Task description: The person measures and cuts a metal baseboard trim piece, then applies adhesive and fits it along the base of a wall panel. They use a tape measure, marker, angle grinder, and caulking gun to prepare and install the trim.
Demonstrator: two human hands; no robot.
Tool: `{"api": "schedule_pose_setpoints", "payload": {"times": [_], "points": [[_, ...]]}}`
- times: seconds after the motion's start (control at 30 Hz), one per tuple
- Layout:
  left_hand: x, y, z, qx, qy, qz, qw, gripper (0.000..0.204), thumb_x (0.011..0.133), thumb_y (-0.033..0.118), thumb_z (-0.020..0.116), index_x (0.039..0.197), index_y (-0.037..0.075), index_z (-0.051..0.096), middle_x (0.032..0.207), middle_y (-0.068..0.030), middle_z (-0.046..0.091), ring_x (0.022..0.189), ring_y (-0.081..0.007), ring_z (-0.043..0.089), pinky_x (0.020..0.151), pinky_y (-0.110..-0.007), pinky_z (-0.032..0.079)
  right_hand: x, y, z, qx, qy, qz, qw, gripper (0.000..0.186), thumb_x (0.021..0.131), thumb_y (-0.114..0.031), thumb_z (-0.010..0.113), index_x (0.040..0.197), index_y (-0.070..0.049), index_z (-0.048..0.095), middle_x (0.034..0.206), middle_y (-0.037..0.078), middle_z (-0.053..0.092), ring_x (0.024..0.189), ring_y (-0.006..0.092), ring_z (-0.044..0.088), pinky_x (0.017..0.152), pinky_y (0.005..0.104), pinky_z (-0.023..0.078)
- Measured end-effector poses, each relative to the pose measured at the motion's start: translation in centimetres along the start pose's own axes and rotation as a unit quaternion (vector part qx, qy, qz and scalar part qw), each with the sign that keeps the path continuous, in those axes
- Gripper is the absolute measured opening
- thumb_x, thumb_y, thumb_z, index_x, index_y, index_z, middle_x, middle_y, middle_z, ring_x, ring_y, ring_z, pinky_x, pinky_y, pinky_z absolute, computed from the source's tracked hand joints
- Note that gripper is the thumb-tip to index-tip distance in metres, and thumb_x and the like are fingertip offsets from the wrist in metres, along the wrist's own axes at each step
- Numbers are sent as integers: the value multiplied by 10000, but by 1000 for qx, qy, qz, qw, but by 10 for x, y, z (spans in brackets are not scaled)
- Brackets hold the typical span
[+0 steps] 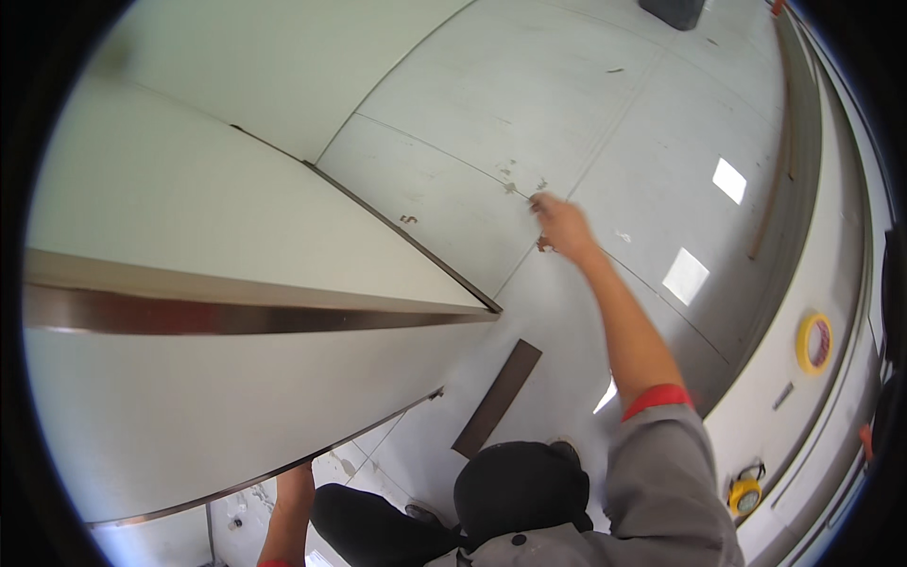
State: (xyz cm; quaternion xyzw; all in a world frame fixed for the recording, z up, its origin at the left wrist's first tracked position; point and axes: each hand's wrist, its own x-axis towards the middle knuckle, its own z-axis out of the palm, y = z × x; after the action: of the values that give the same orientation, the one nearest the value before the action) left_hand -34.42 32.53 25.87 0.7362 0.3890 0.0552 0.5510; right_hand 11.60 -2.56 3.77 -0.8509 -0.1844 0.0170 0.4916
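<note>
My right hand (565, 227) reaches out over the pale tiled floor with its fingers curled together. It is slightly blurred, and whatever its fingertips pinch, if anything, is too small to make out. My left hand (296, 482) is at the lower edge of a large white panel (236, 397), its fingers hidden behind that edge. A shiny brown metal strip (236, 315) runs along the panel's upper side, ending in a corner left of my right forearm. On the floor between the panel and my right arm lies a flat dark brown strip (497, 399).
A white ledge (803, 274) curves along the right, with a roll of yellow tape (813, 343) and a yellow tape measure (744, 495) on it. A dark object (673, 11) stands at the top. Brown flakes (408, 219) dot the floor (453, 142). My knees are below.
</note>
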Motion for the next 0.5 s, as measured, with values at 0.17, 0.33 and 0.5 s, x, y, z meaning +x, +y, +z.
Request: {"api": "schedule_pose_setpoints", "payload": {"times": [0.17,0.33,0.5], "points": [[-10,16,15,-141,44,-26,989,290,989,241,632,1223,70,612,1156,-59,665,1036,-213,673,891,-375,573,-9,23,140,77,-151,8,986,397,891,3,465,1279,-30,546,1193,180,705,1117,382,651,953,443,509],[-21,41,54,-158,58,-34,985,277,945,241,697,1163,80,636,1098,-50,673,962,-190,676,808,-338,582,-10,17,185,149,-218,27,964,457,867,45,428,1309,-19,523,1250,201,683,1168,382,634,982,423,503],[-25,47,66,-169,78,-22,982,290,933,217,714,1169,70,631,1106,-60,675,972,-194,684,819,-343,593,-19,-4,185,185,-241,-26,952,361,903,16,452,1249,-13,551,1185,216,697,1107,419,641,952,471,502]]}}
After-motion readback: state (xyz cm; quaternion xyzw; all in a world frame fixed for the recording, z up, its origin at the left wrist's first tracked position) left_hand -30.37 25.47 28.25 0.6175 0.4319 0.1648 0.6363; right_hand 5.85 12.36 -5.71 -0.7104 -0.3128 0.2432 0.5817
